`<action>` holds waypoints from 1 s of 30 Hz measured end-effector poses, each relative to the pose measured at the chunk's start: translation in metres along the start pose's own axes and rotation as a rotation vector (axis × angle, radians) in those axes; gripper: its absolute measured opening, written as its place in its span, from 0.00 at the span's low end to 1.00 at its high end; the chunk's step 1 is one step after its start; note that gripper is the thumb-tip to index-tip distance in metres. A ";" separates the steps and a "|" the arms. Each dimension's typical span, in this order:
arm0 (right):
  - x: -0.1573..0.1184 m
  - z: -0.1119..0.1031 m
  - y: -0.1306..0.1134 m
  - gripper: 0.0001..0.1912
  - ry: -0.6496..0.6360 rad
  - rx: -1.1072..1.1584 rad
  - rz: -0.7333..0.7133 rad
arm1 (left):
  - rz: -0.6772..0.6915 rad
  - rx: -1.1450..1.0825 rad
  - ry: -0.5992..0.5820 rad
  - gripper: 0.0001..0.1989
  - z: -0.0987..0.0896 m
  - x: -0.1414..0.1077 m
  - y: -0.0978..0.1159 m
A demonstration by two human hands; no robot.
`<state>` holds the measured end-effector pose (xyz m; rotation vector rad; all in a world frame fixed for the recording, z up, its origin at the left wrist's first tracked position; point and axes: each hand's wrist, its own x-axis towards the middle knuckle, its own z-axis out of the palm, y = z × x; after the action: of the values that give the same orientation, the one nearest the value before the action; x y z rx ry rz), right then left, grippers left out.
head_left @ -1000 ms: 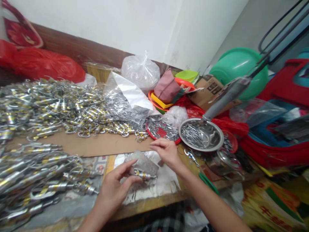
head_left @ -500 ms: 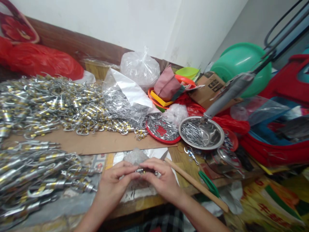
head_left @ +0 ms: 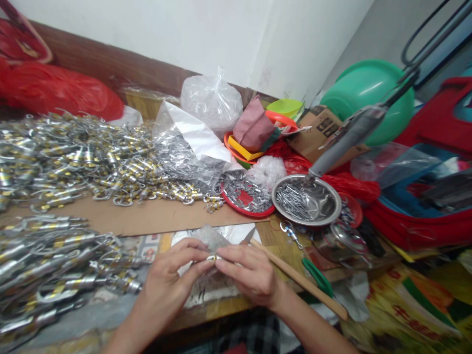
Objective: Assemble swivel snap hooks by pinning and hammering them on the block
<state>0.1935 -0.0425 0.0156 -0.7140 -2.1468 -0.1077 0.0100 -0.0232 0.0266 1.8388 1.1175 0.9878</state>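
Observation:
Near the front edge of the bench, my left hand (head_left: 177,268) and my right hand (head_left: 250,273) meet fingertip to fingertip. Between them they pinch a small silvery metal fitting (head_left: 213,258), mostly covered by the fingers. Its exact kind does not show. Just behind the fingers stands a grey stone-like block (head_left: 210,237) on white paper. Right of my right hand lies a hammer (head_left: 298,280) with a long wooden handle. To the left are rows of metal hook fittings (head_left: 73,241) with yellow bands.
A large heap of similar fittings (head_left: 73,157) covers the back left. A red tray (head_left: 254,215) of small metal parts sits beside a steel bowl (head_left: 337,211) of pins. Over the bowl reaches a grey-handled lever (head_left: 342,132). Green-handled pliers or scissors (head_left: 317,278) lie at right.
My right hand has turned, its fingers now lying straighter over the fitting. Both hands remain together at the same spot. The view has shifted slightly.

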 end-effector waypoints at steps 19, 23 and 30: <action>0.009 -0.009 0.143 0.16 -0.555 -0.333 0.781 | -0.544 -0.593 -0.008 0.33 0.014 -0.012 -0.002; 0.007 0.002 0.150 0.16 -0.553 -0.341 0.813 | -0.549 -0.624 -0.045 0.34 0.012 -0.012 -0.003; 0.009 -0.007 0.142 0.12 -0.327 -0.280 0.911 | -0.610 -0.690 -0.024 0.39 0.008 -0.008 -0.012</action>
<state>0.2687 0.0779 0.0031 -1.9054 -1.9044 0.2133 0.0110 -0.0284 0.0109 0.8800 1.0488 0.8309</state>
